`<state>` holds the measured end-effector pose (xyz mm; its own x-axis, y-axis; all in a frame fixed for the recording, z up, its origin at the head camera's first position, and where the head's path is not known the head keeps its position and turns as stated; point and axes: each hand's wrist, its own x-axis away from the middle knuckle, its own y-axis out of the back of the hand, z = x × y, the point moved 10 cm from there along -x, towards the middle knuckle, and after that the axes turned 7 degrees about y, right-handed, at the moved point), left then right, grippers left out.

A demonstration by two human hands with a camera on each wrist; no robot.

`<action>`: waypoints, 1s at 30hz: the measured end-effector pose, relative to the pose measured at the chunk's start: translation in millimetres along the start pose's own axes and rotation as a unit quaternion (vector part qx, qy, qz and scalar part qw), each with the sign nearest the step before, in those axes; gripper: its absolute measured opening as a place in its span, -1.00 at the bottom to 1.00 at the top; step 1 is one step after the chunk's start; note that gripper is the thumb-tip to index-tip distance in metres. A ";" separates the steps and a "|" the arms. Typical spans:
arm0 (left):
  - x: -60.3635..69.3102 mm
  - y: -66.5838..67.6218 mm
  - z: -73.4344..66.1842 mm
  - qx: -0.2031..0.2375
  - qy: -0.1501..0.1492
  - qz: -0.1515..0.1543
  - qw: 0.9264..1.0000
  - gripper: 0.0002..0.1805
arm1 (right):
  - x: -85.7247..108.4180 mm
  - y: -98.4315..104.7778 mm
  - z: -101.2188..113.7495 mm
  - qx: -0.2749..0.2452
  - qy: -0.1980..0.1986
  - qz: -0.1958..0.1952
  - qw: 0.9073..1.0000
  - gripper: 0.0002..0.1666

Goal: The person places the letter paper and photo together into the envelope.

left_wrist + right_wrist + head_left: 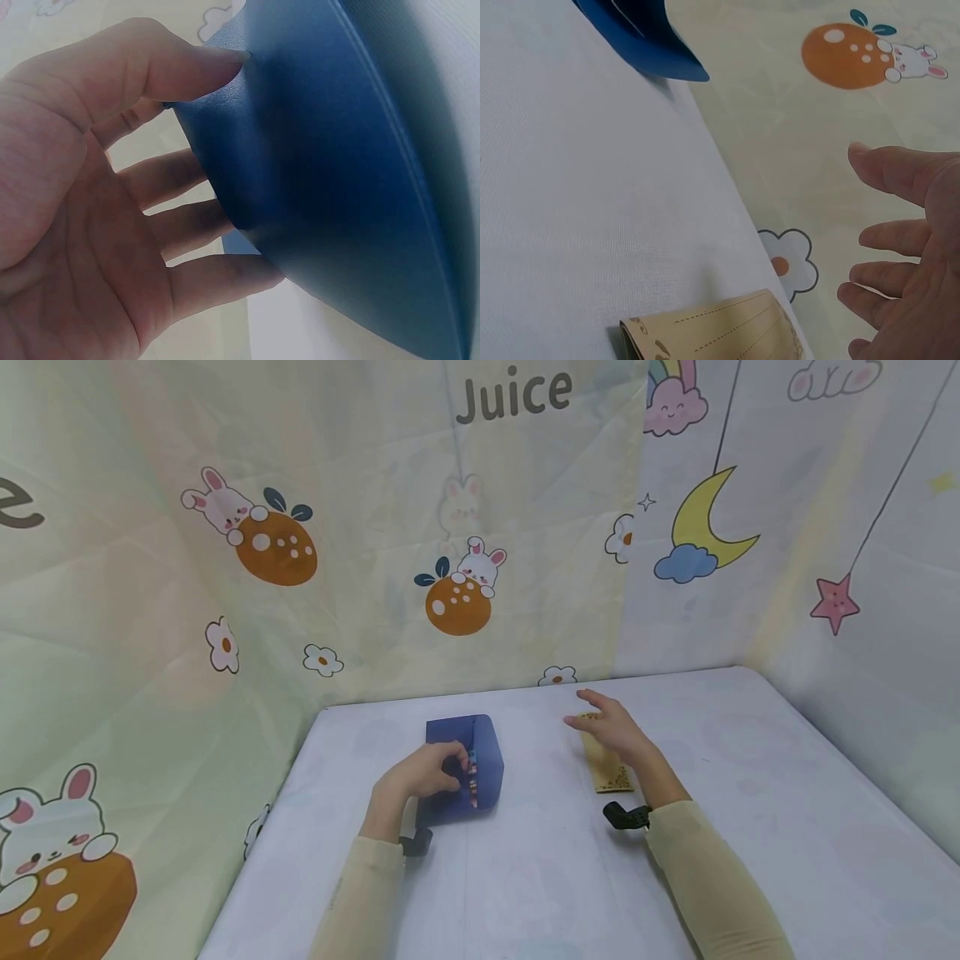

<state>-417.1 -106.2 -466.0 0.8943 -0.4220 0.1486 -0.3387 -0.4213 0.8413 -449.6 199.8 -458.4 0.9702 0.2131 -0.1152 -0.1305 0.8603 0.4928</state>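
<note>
While pinching one edge of a blue envelope w/ L hand — w/ thumb on one side and fingers on the other, per L wrist view — holding R hand w/ fingers parted over a tan folded paper, apart from it in R wrist view. Pictured left of center on a white surface: same envelope, w/ flap spread to the right and a multicolored strip at the opening, too small to ID, next to L hand. Pictured to the right, well apart: said paper, w/ dark ornament and, up close, dashed lines. Worn by the person: beige sleeves, plus black wrist gear. Seen behind: a pale cloth backdrop printed w/ bunnies on orange fruit, flowers, a yellow moon, a pink star and the word "Juice".
</note>
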 end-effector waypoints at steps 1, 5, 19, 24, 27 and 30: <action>0.0 -0.1 -0.2 -0.001 0.000 0.000 1.000 -0.64 | 0.2 0.5 -0.3 0.000 -0.001 0.000 1.000 -0.05; 0.7 0.0 -0.6 -0.001 0.002 0.001 1.000 -0.64 | 1.1 2.9 -1.7 0.002 -0.004 -0.002 1.000 -0.03; -0.1 -1.3 2.1 -0.003 0.008 0.002 1.000 -0.65 | 2.7 14.4 -18.1 0.006 -0.024 -0.011 1.000 -0.03; -0.7 -1.0 2.3 0.000 0.007 0.001 1.000 -0.65 | 2.4 15.7 -24.5 0.001 -0.038 -0.010 0.999 -0.04; -0.9 -0.9 2.5 0.001 0.007 0.001 1.000 -0.65 | 2.1 15.7 -26.2 -0.001 -0.039 -0.008 0.999 -0.05; -0.8 -0.5 2.1 0.001 0.005 0.000 1.000 -0.65 | 1.4 16.5 -27.5 0.000 -0.041 -0.009 0.999 -0.05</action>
<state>-418.3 -107.3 -467.6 0.8973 -0.4136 0.1541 -0.3390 -0.4222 0.8407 -456.0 227.0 -474.2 0.9858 0.1593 -0.0526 -0.1135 0.8639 0.4907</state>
